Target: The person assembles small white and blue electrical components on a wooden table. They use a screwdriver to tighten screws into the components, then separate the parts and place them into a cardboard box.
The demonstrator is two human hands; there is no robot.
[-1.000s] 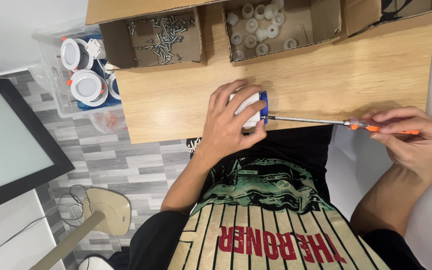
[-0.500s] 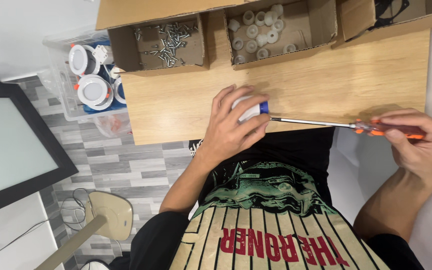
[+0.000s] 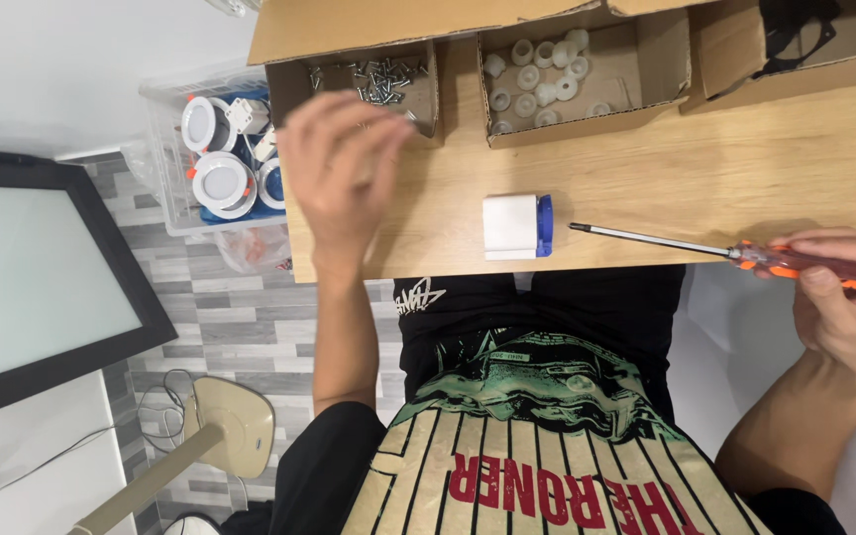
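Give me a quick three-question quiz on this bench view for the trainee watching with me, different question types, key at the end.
1. True or false: the left hand is gripping the white and blue block.
2. What does the right hand hold?
A. a hammer
B. an orange-handled screwdriver
C. a pair of pliers
3. Fill in: the cardboard box nearest the left hand, the box of screws, stands next to a box of white ______.

Key
1. False: the block lies alone on the wooden table, and the hand is raised, blurred, over by the screws.
2. B
3. round caps
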